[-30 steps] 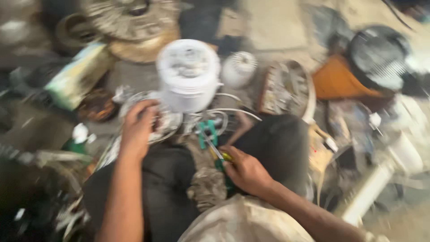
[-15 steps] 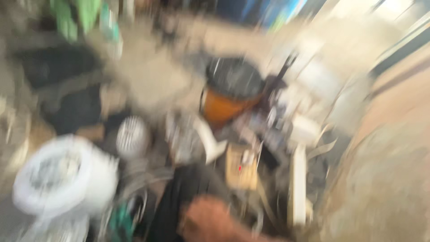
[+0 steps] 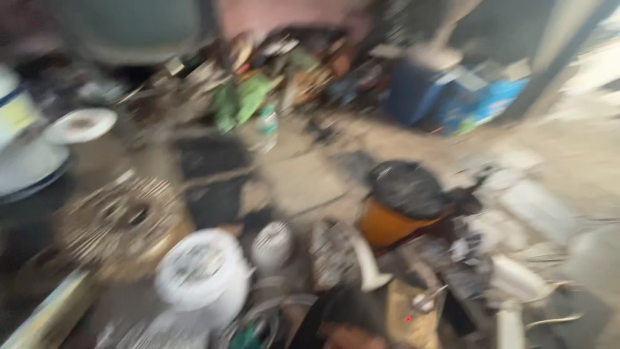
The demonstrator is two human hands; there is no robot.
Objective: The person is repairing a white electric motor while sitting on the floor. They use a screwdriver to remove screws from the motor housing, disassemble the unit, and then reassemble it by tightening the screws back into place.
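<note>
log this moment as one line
view: blurred, floor clutter | white bucket lower left | orange pot with dark lid centre | hands: not in view

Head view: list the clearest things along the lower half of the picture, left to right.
Round brownish ribbed metal disc → large white round drum-shaped housing → small white ribbed round part → orange container with black round top.

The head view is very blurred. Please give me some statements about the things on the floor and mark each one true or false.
1. An orange container with a dark top stands right of the white round motor housing. True.
2. Both hands are clearly in view, gripping a tool. False: no hand can be made out; only an unclear brownish shape sits at the bottom edge.
3. Blue boxes lie at the far upper right. True.
4. The green items lie directly beside the orange container. False: they lie far behind it, upper middle.
</note>
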